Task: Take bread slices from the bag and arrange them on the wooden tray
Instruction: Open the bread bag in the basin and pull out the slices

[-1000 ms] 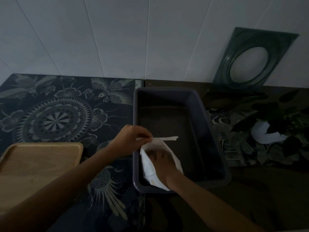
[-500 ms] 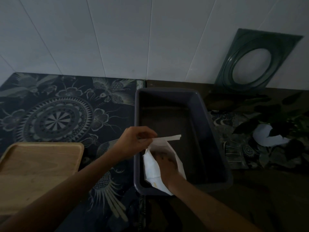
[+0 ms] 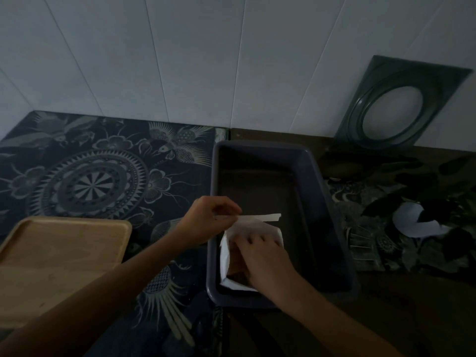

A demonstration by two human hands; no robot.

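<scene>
A white bread bag (image 3: pixel 226 256) lies in the near end of a dark plastic tub (image 3: pixel 319 191). My left hand (image 3: pixel 206 220) pinches the bag's top flap and holds it up. My right hand (image 3: pixel 265 258) is inside the bag's mouth, fingers around brown bread slices (image 3: pixel 235 266) that show just left of the hand. Whether the fingers have closed on a slice is hidden. The wooden tray (image 3: pixel 59 256) lies bare at the lower left, about a hand's width left of the tub.
A dark patterned cloth (image 3: pixel 90 181) covers the counter under the tray and tub. A dark green square frame with a round hole (image 3: pixel 401 104) leans on the white wall at the back right. Dark leaves and a white scrap (image 3: pixel 417 222) lie to the right.
My right hand has drawn back a little out of the bag, and brown slices now show at its left. My left hand still holds the flap up.
</scene>
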